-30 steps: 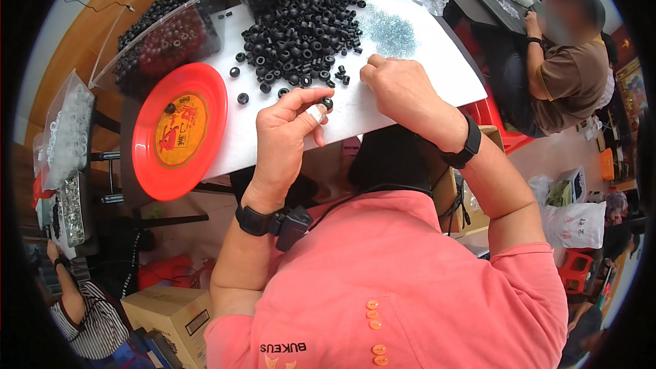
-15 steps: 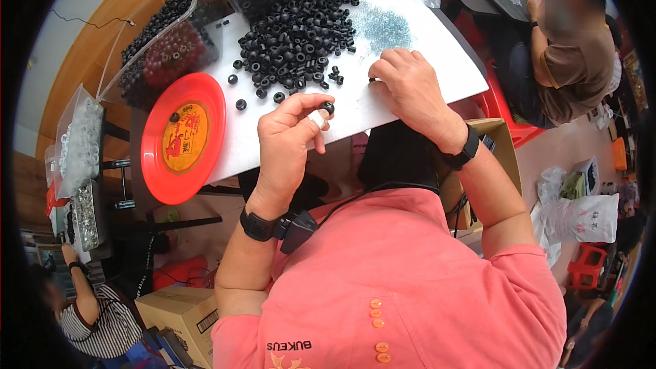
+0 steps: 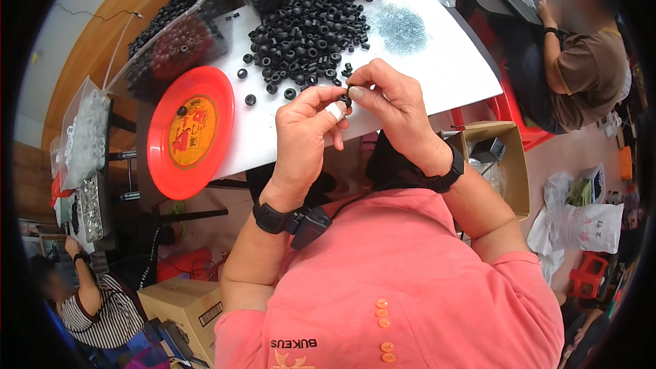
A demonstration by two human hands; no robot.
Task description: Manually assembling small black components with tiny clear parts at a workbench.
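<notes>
Pinching a black bead (image 3: 346, 101) above the near edge of the surface (image 3: 451, 61), the left hand (image 3: 301, 130) meets the right hand (image 3: 398, 106), which pinches a dark piece (image 3: 350, 88) in apparent fitting that next calls for alignment.

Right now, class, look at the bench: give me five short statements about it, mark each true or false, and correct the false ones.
1. The left hand holds a round black piece. True.
2. The right hand rests flat on the table, well away from the left. False: its fingertips are up beside the round black piece.
3. A red plate lies left of the loose black pile. True.
4. The red plate is heaped with pieces. False: a single dark piece sits on it.
5. Both wrists wear black bands. True.
</notes>
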